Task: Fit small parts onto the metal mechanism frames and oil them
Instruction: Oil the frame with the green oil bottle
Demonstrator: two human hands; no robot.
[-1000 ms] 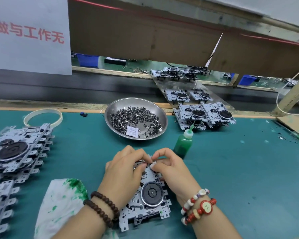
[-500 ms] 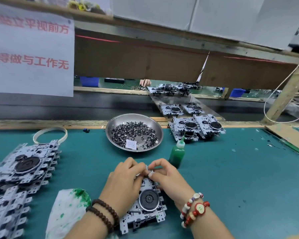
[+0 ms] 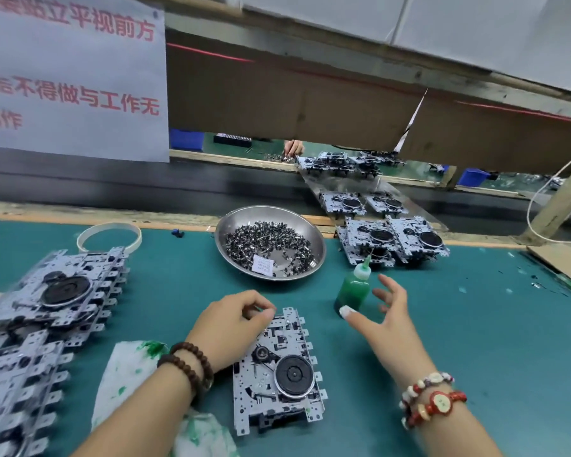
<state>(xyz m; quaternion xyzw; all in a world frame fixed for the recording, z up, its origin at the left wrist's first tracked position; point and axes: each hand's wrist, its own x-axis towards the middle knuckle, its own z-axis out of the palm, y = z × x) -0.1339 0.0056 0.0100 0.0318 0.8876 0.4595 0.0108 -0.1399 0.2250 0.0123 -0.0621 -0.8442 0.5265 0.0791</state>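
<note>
The person is working on one metal mechanism frame (image 3: 277, 371) that is lying flat on the green desk (image 3: 475, 341), just in front of the body. The left hand (image 3: 234, 324) is resting on the far left corner of this frame, and its fingers are curled and seem to be pinching or pressing something small there; I cannot tell if a part is between the fingertips. The right hand (image 3: 384, 319) is released, with fingers spread, and it is hanging in the air just beside the green oil bottle (image 3: 353, 290) without touching it. It is probably reaching for the bottle, so the oiling step is likely next.

The bottle is standing upright near the far right corner of the frame. The steel bowl of small parts (image 3: 271, 245) is behind it, and a stack of more frames (image 3: 47, 324) is lying at the left. A white cloth with green stains (image 3: 129, 367) is lying under the left forearm.

Several things could go wrong from here. The open fingers are coming from the side, so they may knock the narrow bottle over and spill oil on the desk. If the left hand is lifting too early, the small part may jump out of its seat. Squeezing the soft bottle too strongly would put too much oil on the frame.
</note>
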